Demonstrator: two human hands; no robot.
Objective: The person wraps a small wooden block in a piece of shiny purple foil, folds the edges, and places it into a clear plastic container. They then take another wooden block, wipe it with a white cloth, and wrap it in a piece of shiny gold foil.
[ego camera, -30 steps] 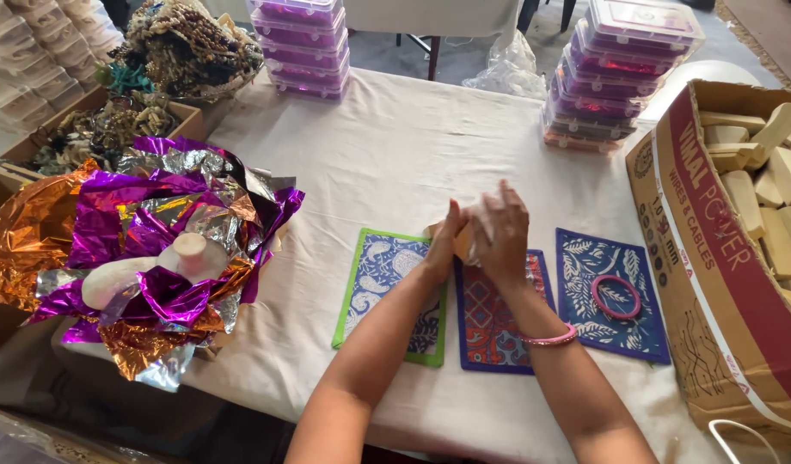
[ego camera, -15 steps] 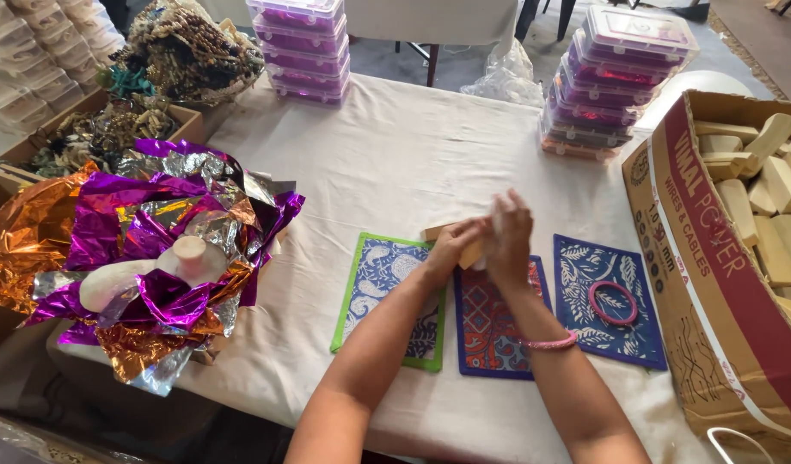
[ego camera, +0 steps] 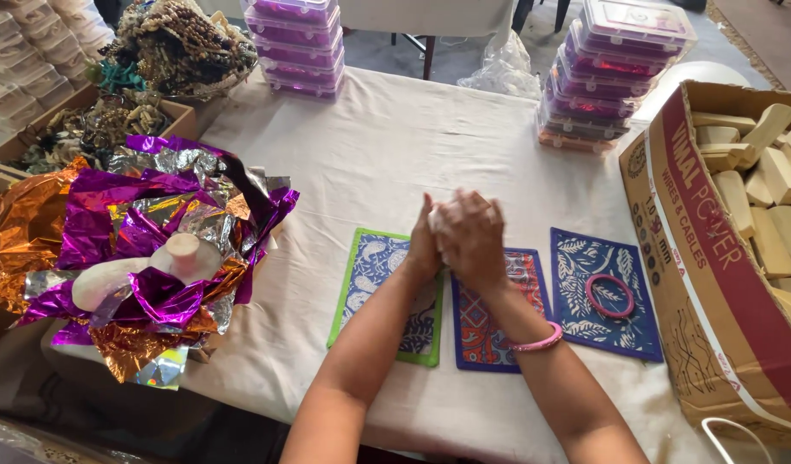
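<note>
Hands pressed together over red patterned mat [ego camera: 499, 318] | left hand [ego camera: 426, 245], right hand [ego camera: 473, 236]: fingers closed around small pale piece [ego camera: 437, 225], mostly hidden | advice: keep above tabletop [ego camera: 395, 146], squeeze evenly.

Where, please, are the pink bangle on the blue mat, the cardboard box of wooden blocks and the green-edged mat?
pink bangle [ego camera: 610, 296], head view, on its lower left rim.
cardboard box [ego camera: 714, 258], head view, on its red side wall.
green-edged mat [ego camera: 367, 275], head view, on its bare left part.

Hands [ego camera: 460, 236] now clasped, wooden piece seemingly hidden
</note>
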